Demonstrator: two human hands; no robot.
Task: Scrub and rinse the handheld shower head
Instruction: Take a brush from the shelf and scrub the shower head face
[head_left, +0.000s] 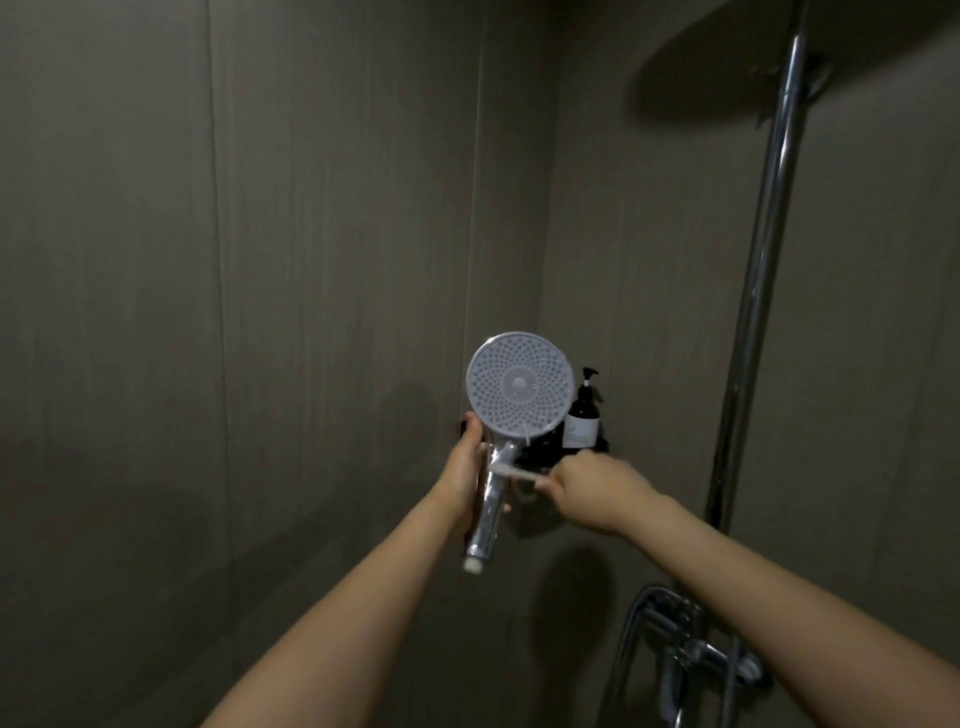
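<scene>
The handheld shower head (519, 384) is upright in the middle of the view, its round white nozzle face turned toward me. Its chrome handle points down and ends in a white tip with no hose on it. My left hand (467, 467) grips the handle from the left, fingers wrapped behind it. My right hand (597, 491) holds a small pale brush (514, 472), like a toothbrush. The brush lies level, and its head touches the neck just below the round face.
A dark pump bottle (583, 413) stands on a black corner shelf behind the shower head. A chrome riser pipe (758, 291) runs up the right wall to a large overhead shower plate (727, 67). The chrome mixer tap (691, 654) sits at the lower right. Grey wall panels surround everything.
</scene>
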